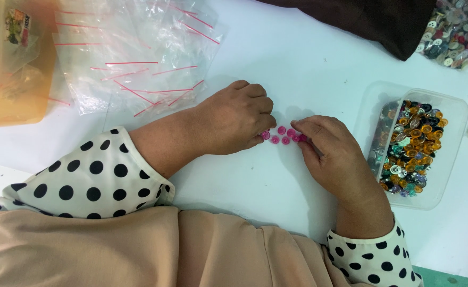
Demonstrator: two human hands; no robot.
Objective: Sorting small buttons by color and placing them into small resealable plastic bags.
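White and smooth, the bench [298, 58] fills nearly the whole view from the head camera, with a strip of tiled floor at the lower left edge. Nearest the camera lie a beige garment and two white sleeves with black polka dots [93, 178], one on each forearm.

Beyond the sleeves, the left hand [234, 119] rests knuckles-up on the bench, its fingers curled down so the fingertips press at the left end of a small cluster of round pink plastic buttons [283, 135]. Its grip is half-clenched around that end of the cluster; whether any button is pinched inside it cannot be told. The right hand [327, 151] comes in from the opposite side, fingers bent, with its tips touching the right end of the same cluster, a pink button showing just at the fingertips. The buttons lie flat on the bench in two short rows, directly between the two grips.

Just to the right of the right hand stands a clear rectangular plastic tub [452, 106] holding a heap of mixed buttons in orange, black, silver and green. Past the left hand, further from the body, a loose pile of small clear zip bags with red seal strips [138, 58] is spread out, and beside it at the far left sits a translucent orange plastic box [10, 69]. At the far right corner lies a clear bag of assorted buttons [454, 32], next to a dark brown cloth [372, 18].
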